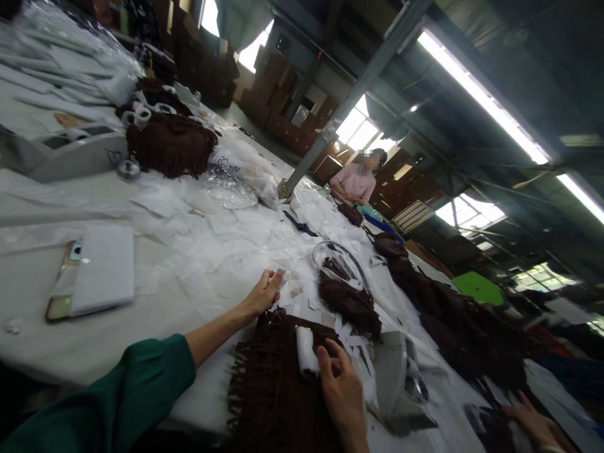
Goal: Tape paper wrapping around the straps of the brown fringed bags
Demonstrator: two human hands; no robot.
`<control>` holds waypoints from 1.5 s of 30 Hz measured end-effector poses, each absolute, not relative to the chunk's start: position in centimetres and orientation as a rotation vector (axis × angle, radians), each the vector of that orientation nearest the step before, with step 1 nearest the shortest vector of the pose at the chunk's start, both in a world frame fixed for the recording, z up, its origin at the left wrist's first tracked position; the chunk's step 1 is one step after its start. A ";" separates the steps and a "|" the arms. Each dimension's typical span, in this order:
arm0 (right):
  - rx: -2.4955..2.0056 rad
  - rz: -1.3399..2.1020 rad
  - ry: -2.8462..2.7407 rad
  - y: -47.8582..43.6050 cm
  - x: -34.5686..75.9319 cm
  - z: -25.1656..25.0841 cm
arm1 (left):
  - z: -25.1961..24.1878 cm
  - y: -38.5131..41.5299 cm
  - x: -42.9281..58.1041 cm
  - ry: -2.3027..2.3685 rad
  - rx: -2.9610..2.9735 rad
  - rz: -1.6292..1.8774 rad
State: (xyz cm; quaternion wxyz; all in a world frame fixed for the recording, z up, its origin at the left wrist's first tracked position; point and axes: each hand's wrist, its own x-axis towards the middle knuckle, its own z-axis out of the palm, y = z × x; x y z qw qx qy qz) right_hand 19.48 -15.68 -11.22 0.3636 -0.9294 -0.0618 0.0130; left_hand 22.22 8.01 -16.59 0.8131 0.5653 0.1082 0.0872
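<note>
A dark brown fringed bag (283, 390) lies before me at the table's front edge, its fringe spread to the left. On it rests a short white wrapped roll (306, 353). My right hand (343, 387) is over the bag, just right of the roll, fingers bent and apart with nothing visible in them. Beyond the bag's top edge, my left hand (265, 292) is closed in a pinch on a small whitish piece (283, 275), too blurred to name. Under and around that piece lie white paper scraps (296, 289).
A tape dispenser (399, 380) stands right of the bag. Another brown bag (349, 299) lies behind it. At left are a phone under a white box (104, 270) and another dispenser (80, 151). A co-worker's hand (533, 421) is at lower right; another person (356, 182) is at the far side.
</note>
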 end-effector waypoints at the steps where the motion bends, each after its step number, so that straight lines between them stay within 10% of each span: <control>1: -2.441 0.053 -0.219 -14.9 19.0 -11.4 | -16.6 8.0 22.2 0.234 1.221 0.172; 12: -2.350 -0.293 0.090 -22.3 17.9 -9.7 | -15.8 8.3 20.8 0.108 1.545 -0.001; 29: -2.376 -0.663 -0.311 -26.9 14.3 -20.4 | -12.6 7.2 17.7 0.004 1.517 -0.035; 38: -1.988 -0.650 0.038 -24.1 17.4 -13.6 | -8.7 3.5 16.8 -0.229 1.950 0.070; 45: -2.156 -0.363 -0.835 -18.3 15.4 -13.1 | -9.3 0.2 19.1 -0.048 2.083 -0.109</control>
